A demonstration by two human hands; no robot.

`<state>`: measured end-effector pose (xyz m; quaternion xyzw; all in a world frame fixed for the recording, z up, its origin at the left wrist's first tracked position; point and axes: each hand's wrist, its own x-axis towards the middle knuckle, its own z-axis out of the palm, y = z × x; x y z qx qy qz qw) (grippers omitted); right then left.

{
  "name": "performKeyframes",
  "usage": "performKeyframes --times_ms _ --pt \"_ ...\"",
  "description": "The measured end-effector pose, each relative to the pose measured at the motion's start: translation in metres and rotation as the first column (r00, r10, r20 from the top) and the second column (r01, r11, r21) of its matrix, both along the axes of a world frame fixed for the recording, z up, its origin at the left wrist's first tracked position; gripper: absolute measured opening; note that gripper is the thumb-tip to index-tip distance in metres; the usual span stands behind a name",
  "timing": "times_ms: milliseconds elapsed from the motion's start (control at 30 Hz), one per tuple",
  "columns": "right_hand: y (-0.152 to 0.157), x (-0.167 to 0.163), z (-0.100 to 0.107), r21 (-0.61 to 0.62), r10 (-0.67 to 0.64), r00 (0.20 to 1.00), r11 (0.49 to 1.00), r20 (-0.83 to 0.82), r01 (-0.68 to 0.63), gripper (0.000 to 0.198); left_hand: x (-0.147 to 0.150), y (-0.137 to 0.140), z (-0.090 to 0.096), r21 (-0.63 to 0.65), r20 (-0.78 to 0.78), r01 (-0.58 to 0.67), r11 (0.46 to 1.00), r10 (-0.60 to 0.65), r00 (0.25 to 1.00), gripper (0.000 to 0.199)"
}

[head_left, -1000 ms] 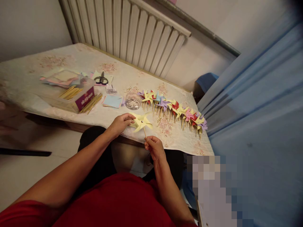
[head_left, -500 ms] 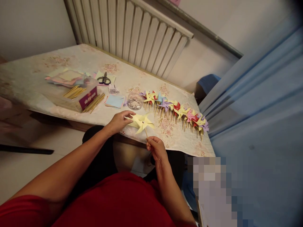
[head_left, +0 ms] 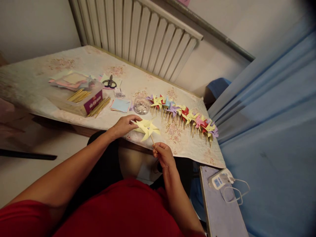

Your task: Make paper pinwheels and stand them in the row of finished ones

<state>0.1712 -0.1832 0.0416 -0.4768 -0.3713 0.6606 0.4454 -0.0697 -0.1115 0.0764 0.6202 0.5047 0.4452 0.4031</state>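
A pale yellow paper pinwheel [head_left: 148, 128] with a shiny pin at its centre is held over the table's front edge. My right hand [head_left: 163, 154] pinches its thin wooden stick [head_left: 153, 141] below the blades. At the pinwheel's left side, my left hand [head_left: 125, 125] has its thumb and fingers bent around a blade. Just beyond my hands stands a clear round container [head_left: 141, 106] of small shiny pins. A stack of square paper [head_left: 120, 105], blue on top, lies to its left.
A row of finished pinwheels [head_left: 189, 117] in several colours stretches along the right. Left are a clear box [head_left: 71, 107] with sticks, loose sticks [head_left: 99, 107], black scissors [head_left: 109, 82] and a small box [head_left: 119, 92]. A white corded device [head_left: 221, 178] rests on a side surface at lower right.
The yellow pinwheel's blades have turned and shifted slightly, with my left fingers still at the left blade. My right hand keeps its hold on the stick.
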Motion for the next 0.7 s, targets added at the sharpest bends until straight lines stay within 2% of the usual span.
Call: performKeyframes --times_ms 267,700 --pt "0.001 0.002 0.0 -0.001 0.01 1.0 1.0 0.002 -0.01 0.027 -0.004 -0.001 -0.003 0.033 -0.022 0.047 0.998 -0.046 0.999 0.015" --pt "0.002 0.002 -0.004 -0.017 -0.009 0.999 1.0 -0.033 0.008 0.026 0.004 -0.012 -0.002 0.072 -0.069 0.024 0.997 -0.019 0.997 0.016"
